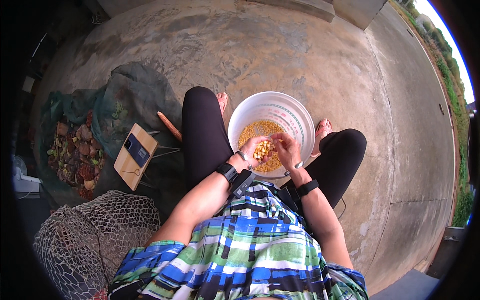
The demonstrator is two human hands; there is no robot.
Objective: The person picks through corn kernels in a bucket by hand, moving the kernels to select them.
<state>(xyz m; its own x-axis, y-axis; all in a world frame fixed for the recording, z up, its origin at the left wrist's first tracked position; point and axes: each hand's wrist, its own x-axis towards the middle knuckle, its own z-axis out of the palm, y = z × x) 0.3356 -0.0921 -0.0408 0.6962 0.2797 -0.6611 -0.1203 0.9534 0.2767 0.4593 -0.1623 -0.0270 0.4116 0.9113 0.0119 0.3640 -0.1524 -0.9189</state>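
Observation:
Between my knees stands a white plastic bucket [240,103] with printed writing inside and yellow corn kernels [258,128] over its bottom. My left hand [252,149] is cupped over the bucket and holds a heap of corn kernels [263,149]. Just to its right, my right hand [288,148] has its thumb and forefinger pinched together at the edge of the heap. Something small and pale shows at those fingertips; what it is cannot be told. Both wrists wear a silver bracelet and a black band.
A small wooden stool [127,165] with a smartphone [137,150] and a metal hook-like tool [135,172] stands left of my leg. Near it lie a bare corncob [169,126], green mesh netting [135,86] with dry plant scraps, and a white net sack [112,213].

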